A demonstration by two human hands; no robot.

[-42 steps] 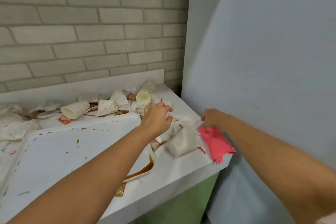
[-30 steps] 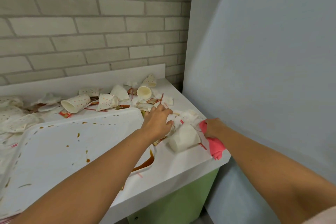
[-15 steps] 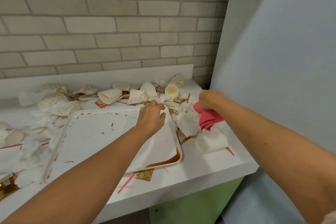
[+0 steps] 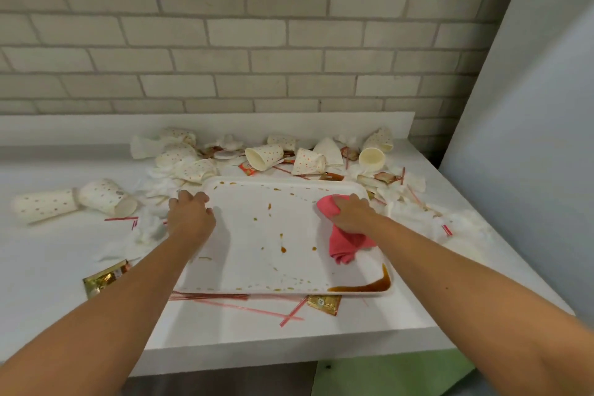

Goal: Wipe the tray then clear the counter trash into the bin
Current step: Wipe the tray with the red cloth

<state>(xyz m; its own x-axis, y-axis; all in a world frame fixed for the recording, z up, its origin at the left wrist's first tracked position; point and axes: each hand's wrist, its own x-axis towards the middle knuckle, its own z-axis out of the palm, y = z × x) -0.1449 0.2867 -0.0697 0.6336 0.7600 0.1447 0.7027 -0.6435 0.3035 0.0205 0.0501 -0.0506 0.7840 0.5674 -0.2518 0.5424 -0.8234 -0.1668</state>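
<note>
While a person leans over a white counter (image 4: 48, 260), both bare forearms reach forward onto a white plastic tray (image 4: 244, 254) lying flat in the middle of it; the left hand (image 4: 189, 217) grips the tray's far left corner, fingers curled over the rim; the right hand (image 4: 352, 214) rests near the far right corner, fingers curled round a bunched pink cloth (image 4: 345, 246) and pressing it against the tray's surface; a fold of the cloth trails back under the wrist. Brown drips speckle the tray, and a curved pool of brown sauce (image 4: 363, 286) sits in its near right corner. Trash rings the tray: dotted paper cups (image 4: 265, 156) lie tipped on their sides along the far edge; two nested cups (image 4: 70, 201) lie to the left; crumpled white napkins (image 4: 151, 228) sit just beside the left hand; thin red stirrers (image 4: 238, 307) poke out from under the near edge; a gold sauce packet (image 4: 106, 278) lies near the left forearm. A pale brick wall (image 4: 257, 42) stands behind; a green cabinet front (image 4: 385, 373) shows below the counter.
</note>
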